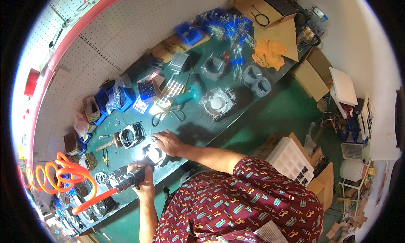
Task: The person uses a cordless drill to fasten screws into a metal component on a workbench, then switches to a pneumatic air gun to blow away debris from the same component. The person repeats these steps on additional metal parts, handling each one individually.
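Note:
My left hand (144, 177) grips a dark air tool (128, 182) fed by an orange coiled hose (59, 175). The tool's tip points at a round metal engine part (155, 154) lying on the green workbench (198, 131). My right hand (168, 142) rests flat on top of that part, holding it down, fingers spread. Another finned cylinder part (130, 135) stands just to the left of my right hand.
Further along the bench lie a teal power drill (185, 97), scissors (168, 114), more metal cylinders (217, 102), blue bins (112, 99), blue-tipped small parts (230, 30) and orange gloves (270, 53). A hammer (105, 144) and pliers (105, 156) lie at left. Cardboard boxes (310, 78) stand on the floor at right.

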`<state>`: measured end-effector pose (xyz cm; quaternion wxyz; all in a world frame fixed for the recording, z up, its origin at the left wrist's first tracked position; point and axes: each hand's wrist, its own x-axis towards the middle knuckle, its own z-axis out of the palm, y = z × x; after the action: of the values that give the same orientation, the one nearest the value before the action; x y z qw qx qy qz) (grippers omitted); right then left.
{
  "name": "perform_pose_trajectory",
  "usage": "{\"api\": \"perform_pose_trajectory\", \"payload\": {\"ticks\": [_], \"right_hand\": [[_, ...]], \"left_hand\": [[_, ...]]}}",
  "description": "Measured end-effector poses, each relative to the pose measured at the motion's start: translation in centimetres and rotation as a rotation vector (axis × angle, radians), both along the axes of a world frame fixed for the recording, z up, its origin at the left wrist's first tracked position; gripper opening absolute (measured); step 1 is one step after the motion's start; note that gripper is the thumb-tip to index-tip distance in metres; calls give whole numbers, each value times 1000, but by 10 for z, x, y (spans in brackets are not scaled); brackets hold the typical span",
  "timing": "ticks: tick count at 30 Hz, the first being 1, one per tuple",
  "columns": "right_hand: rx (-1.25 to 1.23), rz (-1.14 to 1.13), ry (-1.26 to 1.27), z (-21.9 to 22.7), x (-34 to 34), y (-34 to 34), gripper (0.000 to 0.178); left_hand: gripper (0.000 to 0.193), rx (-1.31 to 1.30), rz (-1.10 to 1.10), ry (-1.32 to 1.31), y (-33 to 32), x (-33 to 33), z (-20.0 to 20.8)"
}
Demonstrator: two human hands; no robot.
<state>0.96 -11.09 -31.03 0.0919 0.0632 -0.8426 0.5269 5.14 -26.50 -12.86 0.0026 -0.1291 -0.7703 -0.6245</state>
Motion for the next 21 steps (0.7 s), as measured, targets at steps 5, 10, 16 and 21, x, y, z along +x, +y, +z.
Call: {"api": "perform_pose_trajectory", "payload": {"ticks": [5, 10, 16, 21], "right_hand": [[-40, 4, -13, -4, -1, -7, 41], [-84, -34, -53, -4, 5, 3, 67], [-205, -271, -120, 41, 56, 86, 44], [-56, -611, -58, 77, 102, 182, 24]], "left_hand": [[25, 65, 170, 5, -9, 7, 13], [18, 148, 123, 133, 6, -8, 50], [23, 397, -103, 135, 47, -31, 56], [25, 526, -211, 137, 108, -39, 51]]}}
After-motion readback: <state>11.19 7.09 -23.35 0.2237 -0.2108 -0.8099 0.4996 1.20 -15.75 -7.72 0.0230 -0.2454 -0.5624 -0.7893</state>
